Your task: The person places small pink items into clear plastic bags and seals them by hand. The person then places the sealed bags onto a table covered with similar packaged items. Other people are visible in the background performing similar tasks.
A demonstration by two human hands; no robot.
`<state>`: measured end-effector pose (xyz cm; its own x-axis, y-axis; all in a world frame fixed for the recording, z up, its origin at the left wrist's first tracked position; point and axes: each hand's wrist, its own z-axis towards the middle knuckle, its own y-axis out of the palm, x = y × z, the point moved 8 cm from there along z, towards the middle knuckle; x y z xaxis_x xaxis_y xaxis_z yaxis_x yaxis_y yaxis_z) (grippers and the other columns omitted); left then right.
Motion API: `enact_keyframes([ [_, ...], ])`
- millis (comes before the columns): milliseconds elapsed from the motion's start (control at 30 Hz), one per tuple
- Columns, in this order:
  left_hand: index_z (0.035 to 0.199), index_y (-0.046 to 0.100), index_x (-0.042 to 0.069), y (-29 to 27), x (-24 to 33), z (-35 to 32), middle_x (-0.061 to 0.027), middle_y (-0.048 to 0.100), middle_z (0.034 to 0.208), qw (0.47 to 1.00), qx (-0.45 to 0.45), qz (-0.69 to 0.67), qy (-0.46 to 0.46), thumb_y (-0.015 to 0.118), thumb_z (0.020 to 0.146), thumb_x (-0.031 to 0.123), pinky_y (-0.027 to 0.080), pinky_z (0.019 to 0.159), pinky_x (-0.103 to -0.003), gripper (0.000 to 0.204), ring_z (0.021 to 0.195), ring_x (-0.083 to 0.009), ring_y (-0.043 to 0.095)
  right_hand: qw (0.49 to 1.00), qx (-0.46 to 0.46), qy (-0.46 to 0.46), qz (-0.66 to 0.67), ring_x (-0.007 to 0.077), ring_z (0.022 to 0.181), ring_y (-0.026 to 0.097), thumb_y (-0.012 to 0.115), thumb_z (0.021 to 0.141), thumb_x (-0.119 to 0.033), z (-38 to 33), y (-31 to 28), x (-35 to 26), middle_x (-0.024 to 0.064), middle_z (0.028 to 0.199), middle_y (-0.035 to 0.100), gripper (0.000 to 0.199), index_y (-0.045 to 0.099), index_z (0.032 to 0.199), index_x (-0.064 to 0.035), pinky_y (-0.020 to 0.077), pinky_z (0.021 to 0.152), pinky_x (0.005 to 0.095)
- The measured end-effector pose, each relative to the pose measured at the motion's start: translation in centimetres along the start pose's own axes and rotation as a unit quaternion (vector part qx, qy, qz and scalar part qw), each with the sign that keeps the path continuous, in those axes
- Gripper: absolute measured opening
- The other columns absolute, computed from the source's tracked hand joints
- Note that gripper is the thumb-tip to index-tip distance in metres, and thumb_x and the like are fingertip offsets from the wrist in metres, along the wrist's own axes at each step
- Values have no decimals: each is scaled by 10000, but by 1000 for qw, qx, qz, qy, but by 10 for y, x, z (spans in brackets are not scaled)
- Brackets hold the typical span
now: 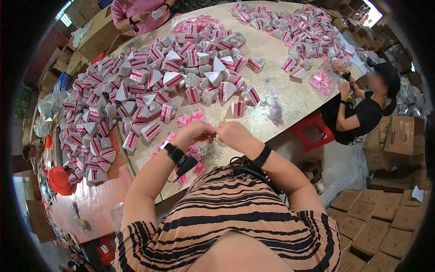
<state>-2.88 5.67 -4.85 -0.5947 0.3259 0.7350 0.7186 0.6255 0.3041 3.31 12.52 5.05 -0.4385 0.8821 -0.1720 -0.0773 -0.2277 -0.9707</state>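
"Pink tags (195,114): where are they laid?"

"On the table (267,86), at twelve o'clock from the left hand (199,130); more are scattered at six."

"How are the fingers held?"

"Bunched close to those of the right hand (236,136), at three; how tightly they are closed, and on what, cannot be told. Wedge-shaped packs (172,79) are heaped towards eleven."

A head-worn fisheye camera is looking steeply down from above, with the wearer's tan-and-black striped cloth shirt (217,199) filling six o'clock up close; it is facing across a long, pale, flat tabletop (267,86) receding toward twelve.
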Motion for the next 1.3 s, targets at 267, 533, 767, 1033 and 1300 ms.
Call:
enact_keyframes([
  [267, 998, 565, 5, 47, 87, 64, -173, 618, 790, 821, 240, 471, 217, 618, 808, 340, 504, 633, -377, 389, 647, -269, 621, 956, 157, 209, 132, 346, 684, 576, 571, 704, -98, -50, -42, 95, 181, 689, 571, 113, 586, 702, 14, 465, 638, 419],
  [533, 910, 607, -14, 35, 52, 127, -227, 627, 863, 845, 307, 404, 170, 610, 785, 364, 492, 729, -416, 398, 800, -343, 623, 932, 183, 265, 165, 328, 662, 588, 583, 706, -80, -83, -59, 121, 167, 700, 602, 89, 612, 706, 4, 466, 613, 395],
  [767, 1138, 541, -12, 24, 52, 39, -97, 642, 867, 968, 143, -49, 201, 621, 818, 171, 523, 661, -240, 377, 747, -132, 628, 937, 217, 210, 175, 269, 607, 590, 605, 689, -32, -51, -68, 104, 129, 660, 591, 58, 614, 733, 4, 461, 560, 339],
  [1033, 1179, 516, -14, -4, 57, -66, -80, 593, 1073, 920, 203, -44, 333, 622, 792, 73, 488, 735, -241, 411, 880, -110, 581, 970, 199, 32, 138, 288, 563, 552, 602, 666, 9, 14, -84, 29, 120, 642, 550, 45, 566, 687, -7, 449, 522, 356],
  [1300, 1179, 517, -14, -15, 60, -120, -57, 586, 1049, 878, 294, 80, 369, 623, 758, 47, 440, 771, -213, 438, 896, -81, 549, 977, 180, -22, 114, 278, 559, 555, 595, 686, -20, 37, -86, -11, 103, 633, 507, 58, 538, 677, -25, 456, 512, 363],
])
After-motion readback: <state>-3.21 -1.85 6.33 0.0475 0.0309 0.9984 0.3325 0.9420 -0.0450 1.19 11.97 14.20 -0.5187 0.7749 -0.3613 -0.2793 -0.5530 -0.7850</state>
